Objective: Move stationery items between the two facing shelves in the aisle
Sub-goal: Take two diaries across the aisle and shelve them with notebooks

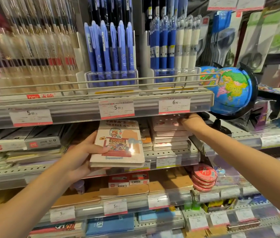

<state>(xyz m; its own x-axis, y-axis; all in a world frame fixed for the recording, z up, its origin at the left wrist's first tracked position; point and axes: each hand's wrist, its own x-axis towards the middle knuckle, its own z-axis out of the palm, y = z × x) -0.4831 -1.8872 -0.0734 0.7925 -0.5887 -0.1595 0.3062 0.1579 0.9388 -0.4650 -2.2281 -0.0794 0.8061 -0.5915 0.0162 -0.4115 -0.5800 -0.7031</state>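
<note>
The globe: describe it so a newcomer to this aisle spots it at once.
Follow the top shelf rail that fronts the blue pens to its right end. Just past it stands the globe, above the right hand that reaches onto a stack of pale notebooks. It is the only round thing here: bright blue seas, yellow, pink and green lands, held in a black arc.

Tiered grey metal shop shelving (91,107) with clear plastic price-label strips (173,104); grey wire guard rail (101,82) along top tier.
</note>
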